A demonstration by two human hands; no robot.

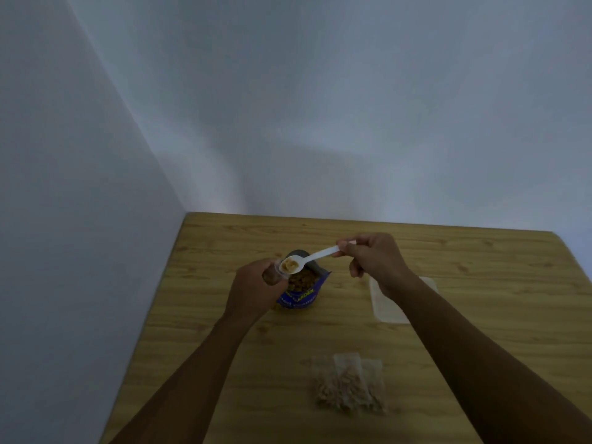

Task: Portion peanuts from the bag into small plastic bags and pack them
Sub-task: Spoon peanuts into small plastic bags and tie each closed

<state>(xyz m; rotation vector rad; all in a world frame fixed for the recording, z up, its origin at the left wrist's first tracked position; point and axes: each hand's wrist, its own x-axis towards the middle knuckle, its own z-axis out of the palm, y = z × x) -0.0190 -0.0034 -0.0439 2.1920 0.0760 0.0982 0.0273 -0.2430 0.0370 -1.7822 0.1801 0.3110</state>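
1. Left hand (pixel 253 290) grips small bag (pixel 273 274) above table (pixel 480 267) centre-left; right hand (pixel 374 261) pinches spoon (pixel 317 256) of peanuts (pixel 290 265) at its mouth.
2. Blue peanut bag (pixel 304 294) open just beneath; label blurred.
3. Filled bags (pixel 349 382) near front edge, well apart.

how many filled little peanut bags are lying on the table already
3, though blur makes it uncertain: left bag, middle bag and right bag overlap in a pile on the table, near the person. Another could lie hidden beneath.
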